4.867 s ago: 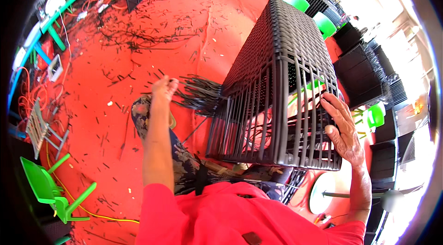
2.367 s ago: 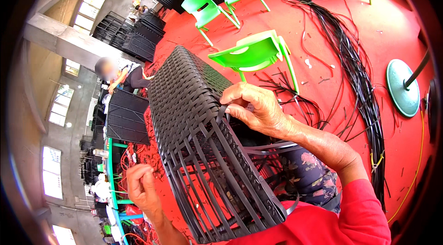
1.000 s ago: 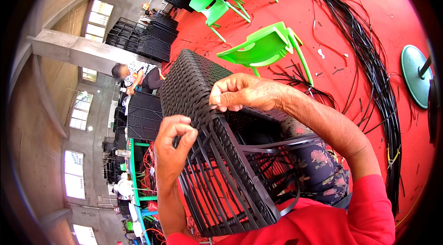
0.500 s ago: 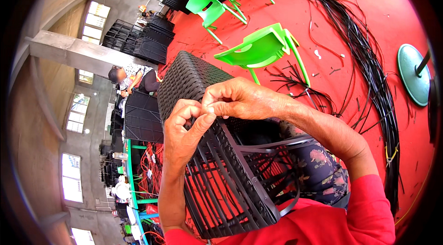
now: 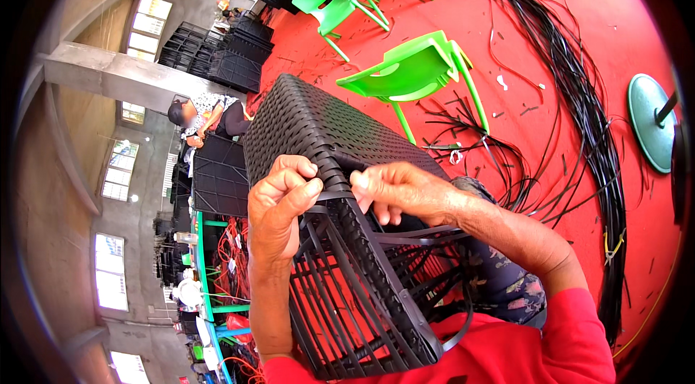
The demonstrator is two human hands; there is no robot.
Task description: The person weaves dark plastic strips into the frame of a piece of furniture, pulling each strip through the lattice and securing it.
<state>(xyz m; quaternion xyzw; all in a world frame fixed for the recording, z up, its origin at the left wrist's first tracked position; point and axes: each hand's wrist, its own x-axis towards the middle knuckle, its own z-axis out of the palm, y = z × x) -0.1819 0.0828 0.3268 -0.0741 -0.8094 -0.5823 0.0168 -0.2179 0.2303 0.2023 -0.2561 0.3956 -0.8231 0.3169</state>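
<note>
The person's left hand (image 5: 282, 199) has thumb and forefinger drawn together at a flat black plastic strip (image 5: 334, 196), apparently pinching it. The right hand (image 5: 398, 192) has its fingers bunched on the other side of the corner; whether it grips anything, I cannot tell. Half a second ago the fingertips met over this corner; now the hands are apart, and the strip shows across the edge between them, where close weave gives way to bare uprights. So the weave's border seems to be the spot being worked. The black woven box-shaped frame (image 5: 289, 123) sits tilted in front of the red shirt (image 5: 507, 344). Beyond it are a bright green plastic chair (image 5: 405, 73) and a long bundle of black strands (image 5: 579, 94) on the red floor (image 5: 449, 15).
</note>
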